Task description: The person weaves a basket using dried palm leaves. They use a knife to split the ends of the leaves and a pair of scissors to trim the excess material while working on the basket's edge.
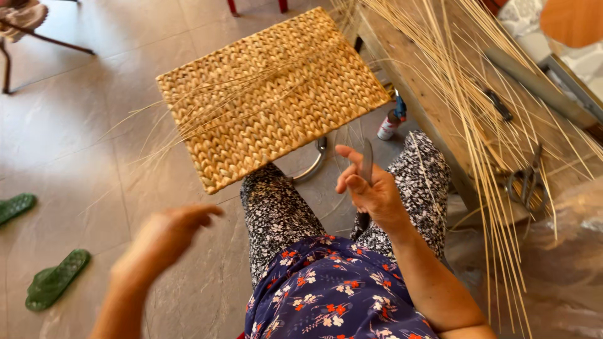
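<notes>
A flat woven straw panel (270, 94) rests on my knees, tilted away from me, with thin loose straws trailing off its left side. My right hand (370, 188) is raised over my right thigh and grips a narrow dark metal blade, probably a knife (367, 162), pointing up. My left hand (166, 235) hangs blurred in the air to the left of my lap, fingers loosely curled, holding nothing. I sit in a floral dress and patterned trousers.
A wooden bench (440, 88) on the right carries a long bundle of straw stalks (477, 125), scissors (527, 182) and a dark tool (498, 104). A small bottle (392, 122) stands on the floor. Two green sandals (56, 276) lie at left. A chair leg (44, 37) shows top left.
</notes>
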